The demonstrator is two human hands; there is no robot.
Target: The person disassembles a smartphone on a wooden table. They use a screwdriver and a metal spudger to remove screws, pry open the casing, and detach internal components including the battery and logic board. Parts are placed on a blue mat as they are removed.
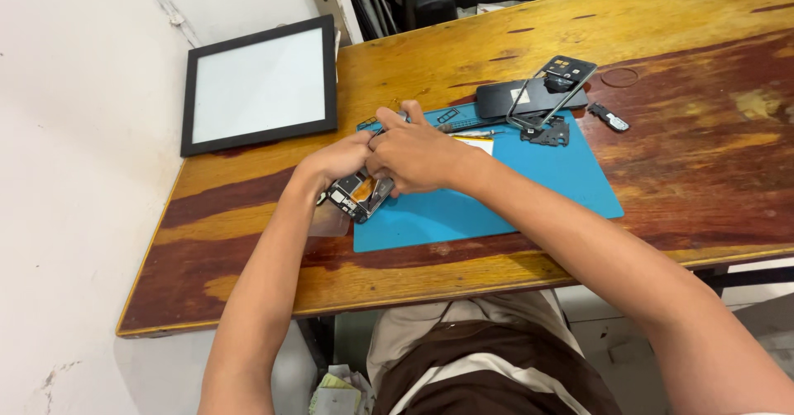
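I see both my left hand (337, 160) and right hand (413, 155) grasping the opened phone (357, 193), centre-left of the frame; it looks light, stiff and fragile, best gripped by its edges

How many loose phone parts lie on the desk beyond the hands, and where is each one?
4 that I can tell: a dark back cover at the blue mat's far edge, a phone frame leaning on it, a small metal plate on the mat, a small part on bare wood. The hands may hide more.

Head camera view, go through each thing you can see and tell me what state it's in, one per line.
Phone: opened, insides exposed, held at the mat's edge.
Left hand: gripping the phone.
Right hand: closed over the phone.
Blue mat: flat on the table.
Phone frame: detached, propped on a dark cover.
Black-framed panel: lying flat, blank.
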